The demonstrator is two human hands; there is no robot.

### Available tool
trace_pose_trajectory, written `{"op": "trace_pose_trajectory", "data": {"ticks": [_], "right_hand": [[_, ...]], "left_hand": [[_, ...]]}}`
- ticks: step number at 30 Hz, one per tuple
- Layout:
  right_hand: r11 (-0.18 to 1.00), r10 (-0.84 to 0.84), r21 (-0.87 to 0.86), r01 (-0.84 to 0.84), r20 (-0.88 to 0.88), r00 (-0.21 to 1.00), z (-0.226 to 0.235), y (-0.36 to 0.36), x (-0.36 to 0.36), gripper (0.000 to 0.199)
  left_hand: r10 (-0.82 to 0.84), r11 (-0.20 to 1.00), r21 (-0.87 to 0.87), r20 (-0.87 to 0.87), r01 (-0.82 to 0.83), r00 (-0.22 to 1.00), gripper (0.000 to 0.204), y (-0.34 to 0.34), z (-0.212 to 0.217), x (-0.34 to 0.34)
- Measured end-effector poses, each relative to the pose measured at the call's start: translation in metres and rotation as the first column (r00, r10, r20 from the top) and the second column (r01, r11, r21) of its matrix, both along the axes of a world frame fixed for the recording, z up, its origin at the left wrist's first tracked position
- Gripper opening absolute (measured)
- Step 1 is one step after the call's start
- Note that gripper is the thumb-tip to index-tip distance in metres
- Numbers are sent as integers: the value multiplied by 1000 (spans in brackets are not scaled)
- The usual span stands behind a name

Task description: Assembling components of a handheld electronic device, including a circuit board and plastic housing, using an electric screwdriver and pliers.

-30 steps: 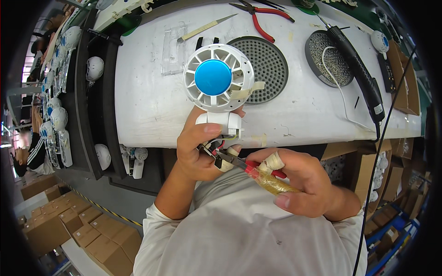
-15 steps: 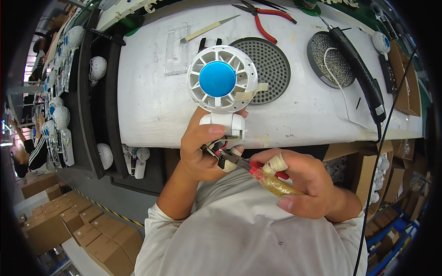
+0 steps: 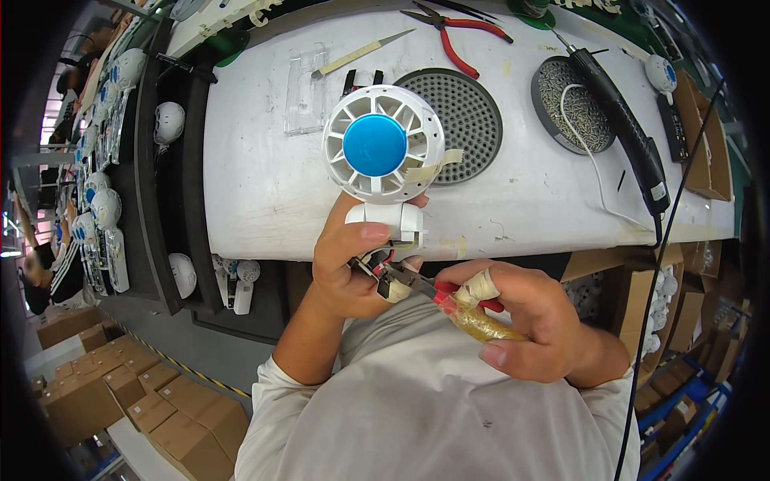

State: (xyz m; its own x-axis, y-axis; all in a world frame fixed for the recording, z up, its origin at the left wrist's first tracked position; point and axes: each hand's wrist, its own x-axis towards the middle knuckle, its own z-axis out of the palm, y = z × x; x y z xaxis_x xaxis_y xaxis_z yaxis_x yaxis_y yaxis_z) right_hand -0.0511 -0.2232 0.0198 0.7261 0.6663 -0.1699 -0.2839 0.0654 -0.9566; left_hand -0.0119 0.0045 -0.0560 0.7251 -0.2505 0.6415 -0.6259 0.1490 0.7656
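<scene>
We see the small white fan (image 3: 383, 148) with its blue centre cap held at the near edge of the white surface (image 3: 265, 184), its round head facing up at us and its long axis running from the head at 12 o'clock down to the short handle at 6 o'clock. The left hand (image 3: 357, 260) has a closed grip around that handle's lower end, thumb laid across the front, where red and dark wires show. From 4 o'clock the right hand (image 3: 529, 321) comes in, its grip closed tight on the red handles of the pliers (image 3: 417, 282), whose dark nose meets the wires at the handle's base; a taped finger lies along the tool. Just past the fan at 1 o'clock lies a round grey perforated grille (image 3: 469, 120), partly covered by the fan head. Farther at 2 o'clock sit a dish of screws (image 3: 573, 100) and a black electric screwdriver (image 3: 626, 132). At 12 o'clock lie red-handled pliers (image 3: 457, 28) and a clear plastic piece (image 3: 305, 88).
</scene>
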Motion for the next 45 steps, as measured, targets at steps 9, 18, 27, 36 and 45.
{"op": "trace_pose_trajectory", "data": {"ticks": [9,18,27,36,45], "right_hand": [[1000,-18,-11,17,-30,999,2,1,0,47],[1000,-12,-10,11,-68,998,4,-1,1,45],[1000,-14,-28,13,-16,1000,2,0,1,46],[1000,1,-24,0,40,999,1,-2,3,47],[1000,-22,-6,22,-103,994,4,1,-1,46]], "left_hand": [[6,1000,-20,1,-6,1000,65,-1,-1,-1],[10,1000,-2,-1,-10,1000,62,-1,0,0],[-8,1000,-1,8,8,1000,62,-1,1,3],[11,1000,-16,-2,-11,1000,62,-2,1,0],[16,1000,-13,-2,-16,1000,62,-2,1,1]]}}
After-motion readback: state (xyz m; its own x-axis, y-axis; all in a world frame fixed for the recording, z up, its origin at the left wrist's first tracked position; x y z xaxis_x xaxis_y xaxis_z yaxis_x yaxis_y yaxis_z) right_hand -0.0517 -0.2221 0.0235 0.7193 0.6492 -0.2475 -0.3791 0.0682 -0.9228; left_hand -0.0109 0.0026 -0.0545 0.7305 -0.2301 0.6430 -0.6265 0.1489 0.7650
